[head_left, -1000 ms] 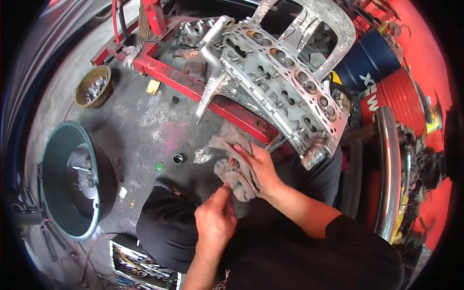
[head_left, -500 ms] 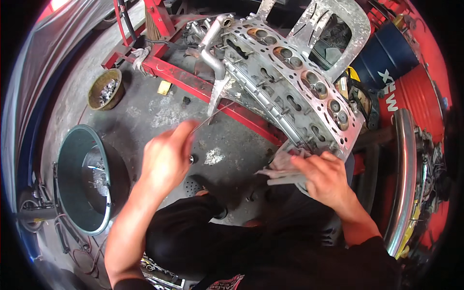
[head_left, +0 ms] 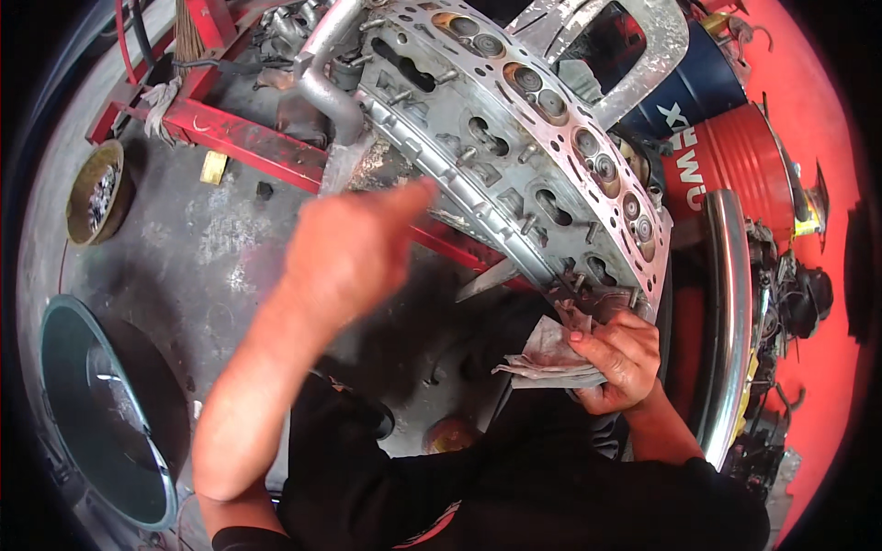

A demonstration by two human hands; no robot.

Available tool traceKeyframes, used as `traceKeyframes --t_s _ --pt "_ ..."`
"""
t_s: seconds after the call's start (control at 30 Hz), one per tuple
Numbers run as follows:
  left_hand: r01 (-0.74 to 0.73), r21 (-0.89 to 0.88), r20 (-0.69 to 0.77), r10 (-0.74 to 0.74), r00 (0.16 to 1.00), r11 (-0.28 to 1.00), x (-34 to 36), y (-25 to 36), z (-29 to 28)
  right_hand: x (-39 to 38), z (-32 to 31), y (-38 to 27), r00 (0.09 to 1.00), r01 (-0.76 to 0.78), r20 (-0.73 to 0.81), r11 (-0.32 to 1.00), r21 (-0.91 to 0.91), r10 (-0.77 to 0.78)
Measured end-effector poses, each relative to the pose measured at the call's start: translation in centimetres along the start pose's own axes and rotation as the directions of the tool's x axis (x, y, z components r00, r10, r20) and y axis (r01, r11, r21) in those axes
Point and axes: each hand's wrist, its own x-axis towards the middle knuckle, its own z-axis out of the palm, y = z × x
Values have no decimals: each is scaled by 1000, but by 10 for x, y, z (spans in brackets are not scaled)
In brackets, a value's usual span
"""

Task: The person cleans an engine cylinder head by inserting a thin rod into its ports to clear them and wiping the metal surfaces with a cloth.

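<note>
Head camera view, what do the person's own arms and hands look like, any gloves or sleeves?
The left hand and right hand are bare, without gloves. No watch or band shows at either wrist. Both forearms are uncovered below the short sleeves of a black T-shirt.

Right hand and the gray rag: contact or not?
Touching. Head view shows the right hand closed on the folded gray rag, a fingertip lying over its edge.
</note>
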Motion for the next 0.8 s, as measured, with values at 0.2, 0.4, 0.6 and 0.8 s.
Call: traceKeyframes --t_s 0.2,0.4,0.6,0.8 --pt "79 -12 -22 -79 997 997 -7 4 -3 -2 4 -5 1000 -15 -5 1000 27 15" --pt "76 115 13 -78 997 990 -11 7 -2 -3 5 -8 999 -27 -21 999 30 28" --pt "156 171 24 -162 986 973 -12 6 -12 -3 5 -7 1000 -14 -20 1000 8 14" --pt "81 52 -17 -80 997 995 -21 16 -1 -1 4 -9 1000 -31 3 999 10 31"
